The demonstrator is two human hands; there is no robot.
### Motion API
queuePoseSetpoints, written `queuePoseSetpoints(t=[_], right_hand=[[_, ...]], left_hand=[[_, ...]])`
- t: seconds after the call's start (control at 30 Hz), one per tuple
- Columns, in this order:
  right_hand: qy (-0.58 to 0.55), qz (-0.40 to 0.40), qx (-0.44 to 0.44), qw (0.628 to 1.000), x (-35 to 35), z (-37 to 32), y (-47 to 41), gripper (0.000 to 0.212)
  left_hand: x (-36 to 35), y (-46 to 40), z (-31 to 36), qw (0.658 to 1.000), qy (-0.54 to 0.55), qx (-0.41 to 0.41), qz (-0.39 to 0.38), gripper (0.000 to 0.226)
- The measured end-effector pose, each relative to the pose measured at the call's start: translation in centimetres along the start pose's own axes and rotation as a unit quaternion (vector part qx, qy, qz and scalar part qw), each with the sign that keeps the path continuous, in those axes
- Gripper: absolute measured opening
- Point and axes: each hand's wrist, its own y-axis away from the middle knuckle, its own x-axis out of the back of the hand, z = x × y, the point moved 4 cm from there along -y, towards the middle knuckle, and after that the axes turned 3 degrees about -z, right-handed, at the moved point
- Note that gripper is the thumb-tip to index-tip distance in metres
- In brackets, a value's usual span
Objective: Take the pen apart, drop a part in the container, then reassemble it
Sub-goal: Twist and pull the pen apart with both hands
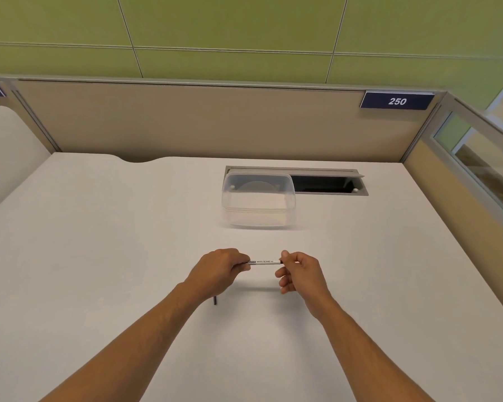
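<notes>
Slim white whiteboard marker pen with black printed lettering (264, 262) held level above the white bench (99, 256), roughly mid-frame, near the front half of the surface. Left hand (218, 271) curled closed around the pen's left end, fingers (240, 258) wrapped over it and hiding that tip. Right hand (301, 274) pinching the pen's right end between thumb and forefinger, remaining fingers loosely bent below and not touching the barrel. Pen shadow cast on the bench just beneath, between the two hands. Small dark stick-like piece (215, 300) lying on the bench just under the left wrist, partly hidden by it; whether a pen part, cannot tell. Clear rectangular plastic container with rounded corners (258, 203) standing open-topped on the bench, well apart from the hands, farther back and slightly right; nothing distinct visible inside. Container's back edge overlapping the left end of a grey-framed cable hatch (331, 185) set into the bench, dark inside. Beige partition panel (186, 123) along the bench's far edge, carrying a dark blue plate reading "250" (397, 101) at upper right. Green panelled wall (230, 24) above. Both forearms bare.
</notes>
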Motion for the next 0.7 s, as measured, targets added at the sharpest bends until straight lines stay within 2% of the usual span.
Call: queuePoseSetpoints(t=[0.13,0.3,0.53,0.63,0.7], right_hand=[[0.029,-0.021,-0.019,0.999,0.01,0.17,-0.08,0.034],[0.051,-0.031,0.016,0.998,-0.01,0.18,-0.11,0.017],[0.035,-0.036,0.047,0.998,-0.15,0.58,-0.10,0.015],[-0.004,-0.031,0.046,0.998,0.02,0.68,-0.08,0.002],[-0.013,-0.019,0.032,0.999,0.13,0.72,-0.11,0.019]], left_hand=[[-0.23,0.20,-0.17,1.000,-0.006,-0.001,-0.005,0.024],[-0.42,0.28,-0.23,1.000,-0.006,0.004,-0.010,0.025],[-0.63,0.50,-0.37,1.000,-0.004,0.010,-0.005,0.023],[-0.48,0.43,-0.35,1.000,0.003,0.010,-0.002,0.022],[-0.43,0.39,-0.31,1.000,0.005,0.008,-0.002,0.022]])
